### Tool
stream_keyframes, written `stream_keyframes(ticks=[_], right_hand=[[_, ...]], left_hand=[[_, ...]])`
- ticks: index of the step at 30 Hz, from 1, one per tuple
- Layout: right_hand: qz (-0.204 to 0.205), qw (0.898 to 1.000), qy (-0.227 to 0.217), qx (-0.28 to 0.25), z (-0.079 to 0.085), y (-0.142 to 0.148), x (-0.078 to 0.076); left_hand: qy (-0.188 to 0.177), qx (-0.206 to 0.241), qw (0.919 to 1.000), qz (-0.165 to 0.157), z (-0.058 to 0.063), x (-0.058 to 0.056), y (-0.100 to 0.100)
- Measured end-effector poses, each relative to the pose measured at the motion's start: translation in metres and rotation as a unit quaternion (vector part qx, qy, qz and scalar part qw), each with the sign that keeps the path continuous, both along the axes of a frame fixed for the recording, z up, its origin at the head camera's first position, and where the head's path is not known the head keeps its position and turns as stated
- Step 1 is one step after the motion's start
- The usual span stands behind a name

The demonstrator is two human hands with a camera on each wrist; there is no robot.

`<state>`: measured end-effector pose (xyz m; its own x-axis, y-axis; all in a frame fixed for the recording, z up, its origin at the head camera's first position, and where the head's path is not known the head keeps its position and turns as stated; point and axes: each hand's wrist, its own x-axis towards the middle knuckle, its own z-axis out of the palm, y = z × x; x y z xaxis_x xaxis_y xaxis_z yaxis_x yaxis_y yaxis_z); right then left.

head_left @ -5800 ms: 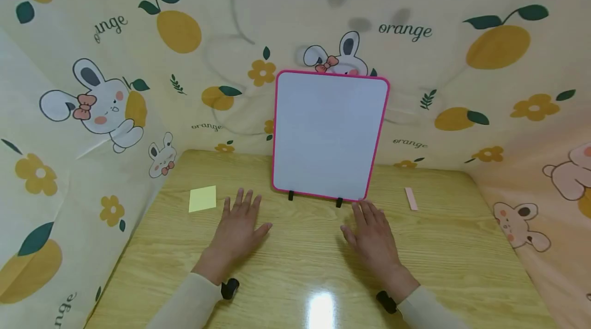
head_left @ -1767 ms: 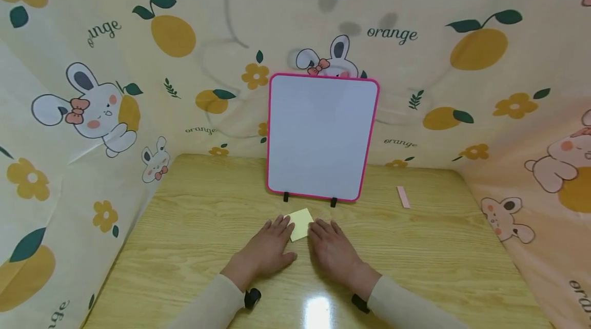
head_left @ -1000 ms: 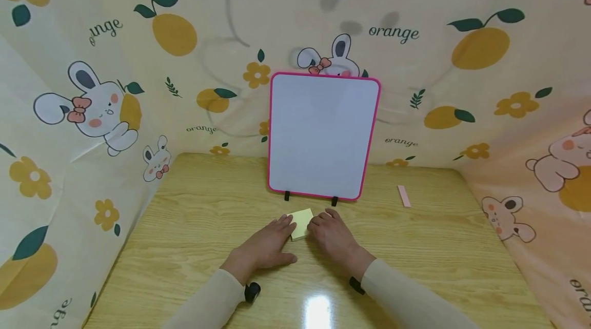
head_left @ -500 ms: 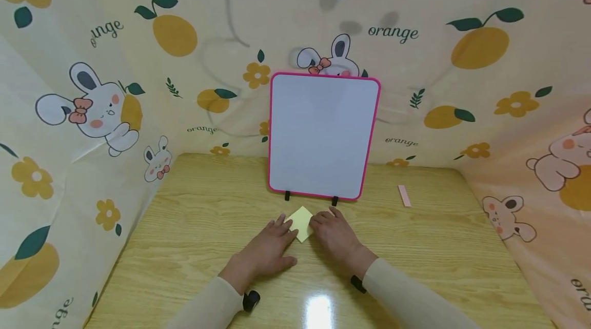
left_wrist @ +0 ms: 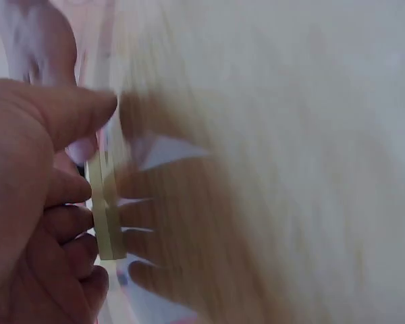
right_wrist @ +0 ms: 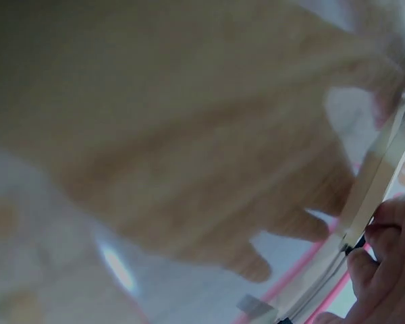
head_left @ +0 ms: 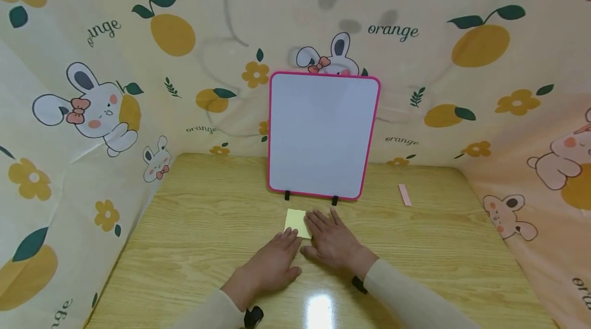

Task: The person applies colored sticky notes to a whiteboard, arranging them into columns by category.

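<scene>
A yellow sticky note pad [head_left: 294, 218] lies on the table just in front of the whiteboard, its sides nearly square to the board. My left hand [head_left: 274, 263] rests its fingertips on the pad's near edge. At the right side, my right hand [head_left: 333, 240] has its fingers straight along the pad's edge, thumb pointing toward the left hand. From the left wrist the pad's thick side [left_wrist: 108, 233] shows right at the fingertips. The right wrist view also shows the pad's side [right_wrist: 372, 182], beside the right fingers.
A whiteboard [head_left: 323, 134] with a pink frame stands upright on black feet [head_left: 334, 200] behind the pad. A small pale pink strip [head_left: 404, 195] lies on the wooden table [head_left: 203, 247] to the right. Printed cloth [head_left: 221, 52] walls the back and sides.
The pad has come from the left of the table to the middle and turned between my hands. Just now my left fingers shifted to its near edge, and my right fingers straightened.
</scene>
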<state>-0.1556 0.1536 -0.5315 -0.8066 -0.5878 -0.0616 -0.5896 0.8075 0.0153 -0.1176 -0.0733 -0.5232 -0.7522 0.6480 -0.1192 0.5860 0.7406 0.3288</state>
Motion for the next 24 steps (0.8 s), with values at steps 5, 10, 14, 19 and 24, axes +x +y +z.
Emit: stream_keyframes(ticks=[5,10,14,19,24], right_hand=[[0.007,1.0,-0.014,-0.02,-0.002,0.004,-0.004],[0.009,0.999,-0.015,-0.032,0.002,0.003,-0.004],[0.013,0.997,0.04,-0.058,0.0,0.002,-0.005],[0.022,0.992,0.084,-0.092,-0.003,0.004,-0.007],[0.031,0.992,0.076,-0.094,-0.002,0.003,-0.007]], left_hand=[[0.001,0.007,1.0,-0.005,0.006,0.004,0.003],[-0.003,0.026,0.9993,0.028,0.011,-0.009,-0.009],[0.003,0.033,0.9984,0.046,0.012,-0.026,-0.021],[0.0,0.031,0.9989,0.034,0.009,-0.042,-0.023],[-0.012,0.016,0.9995,0.023,0.003,-0.049,-0.02]])
